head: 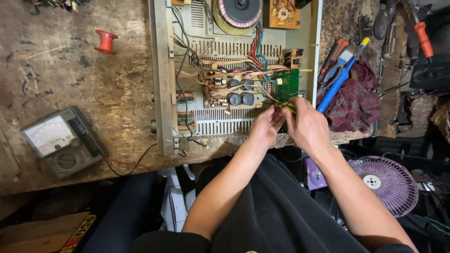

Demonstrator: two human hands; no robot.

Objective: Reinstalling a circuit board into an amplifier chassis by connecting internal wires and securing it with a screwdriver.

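Head view | your left hand (266, 127) and right hand (307, 125) meet at centre frame, fingers pinched together on a small yellow part (288, 107) beside the green board (286, 85) | open chassis (161, 70) upper centre | meter (61, 140) left | spool (106, 41) upper left | fan (384, 182) lower right

An analog meter (61, 142) lies on the worktop (70, 75) at about nine o'clock, a dark grey box tilted on its side. Its screen (49, 135) is a pale, whitish dial window with curved scale lines and a thin needle, set in the upper left of the case above a round black knob. At about seven o'clock, below the worktop's edge, lies a flat brown cardboard package (42, 233), with a strip of black, red and yellow print along its right edge.
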